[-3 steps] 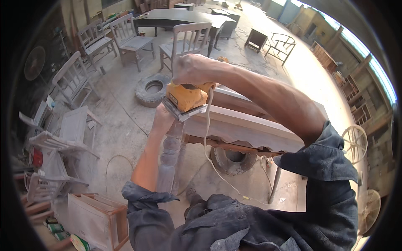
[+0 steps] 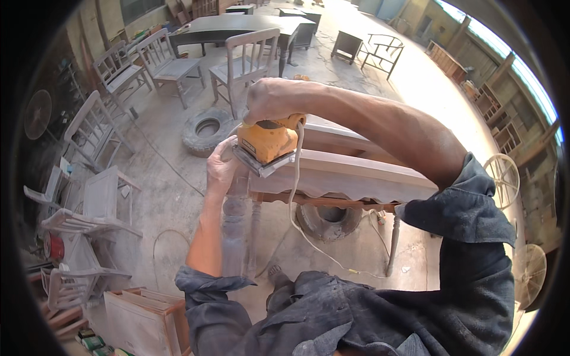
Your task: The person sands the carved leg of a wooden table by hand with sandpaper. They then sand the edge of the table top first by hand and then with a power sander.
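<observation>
My right hand (image 2: 268, 102) is closed over the top of a yellow electric sander (image 2: 265, 142). The sander's flat square pad sits on the corner of a wooden table frame (image 2: 356, 177) with a scalloped apron and turned legs. Close beside the pad, my left hand (image 2: 222, 165) grips the frame's corner at the top of a leg; some of its fingertips are hidden behind the corner. A pale power cord (image 2: 295, 207) hangs from the back of the sander and runs down to the floor.
Tyres lie on the floor, one behind the frame (image 2: 208, 132) and one under it (image 2: 328, 221). Several dusty wooden chairs (image 2: 101, 127) stand on the left. At the back is a dark table (image 2: 237, 25). A small cabinet (image 2: 145, 320) is near my left, a round wire fan guard (image 2: 528, 277) at right.
The sander pad has tilted slightly with my right hand. My left hand has shifted a little up and left, and more of it shows beside the sander. The whole view has shifted slightly.
</observation>
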`<control>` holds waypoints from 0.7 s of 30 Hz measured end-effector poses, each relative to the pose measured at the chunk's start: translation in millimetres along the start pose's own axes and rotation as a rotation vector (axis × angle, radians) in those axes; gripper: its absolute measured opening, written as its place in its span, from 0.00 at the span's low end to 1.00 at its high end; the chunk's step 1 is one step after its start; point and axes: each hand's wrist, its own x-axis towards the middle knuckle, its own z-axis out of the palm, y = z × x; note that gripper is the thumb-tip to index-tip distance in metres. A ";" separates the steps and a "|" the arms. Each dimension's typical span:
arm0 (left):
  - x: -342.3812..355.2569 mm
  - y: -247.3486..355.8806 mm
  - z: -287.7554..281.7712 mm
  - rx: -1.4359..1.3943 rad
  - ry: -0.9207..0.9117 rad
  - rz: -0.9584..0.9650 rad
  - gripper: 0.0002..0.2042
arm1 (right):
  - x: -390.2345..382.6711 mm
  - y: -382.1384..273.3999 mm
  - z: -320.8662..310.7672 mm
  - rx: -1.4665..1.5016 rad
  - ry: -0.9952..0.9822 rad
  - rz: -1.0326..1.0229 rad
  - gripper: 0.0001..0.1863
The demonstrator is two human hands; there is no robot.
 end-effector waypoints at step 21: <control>-36.0 -28.1 -18.0 0.001 0.655 -0.076 0.20 | -432.2 116.8 20.2 0.242 0.460 0.758 0.25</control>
